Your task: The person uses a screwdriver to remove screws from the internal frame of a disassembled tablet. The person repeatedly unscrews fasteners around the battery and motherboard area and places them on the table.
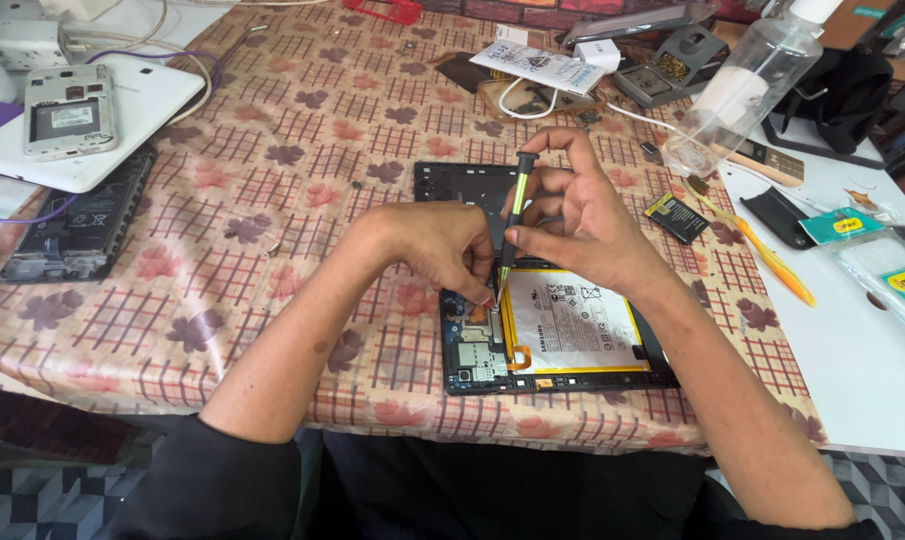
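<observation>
Opened tablet (pixel 558 330) at near edge of surface (pixel 273 200), battery (pixel 573 322) inside on right, circuit board (pixel 476 350) on left. Both hands over tablet: screwdriver (pixel 513 220) upright between them. Bottle (pixel 743 85) far right; phone (pixel 70 112) on white tablet (pixel 123 130) far left.

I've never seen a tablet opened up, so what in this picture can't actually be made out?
- Screwdriver tip: head view, hidden behind the left hand fingers.
- Opened tablet upper half: covered by both hands, including the right hand.
- Clear bottle top: cut off by the upper edge.
- Circuit board parts: too small.
</observation>
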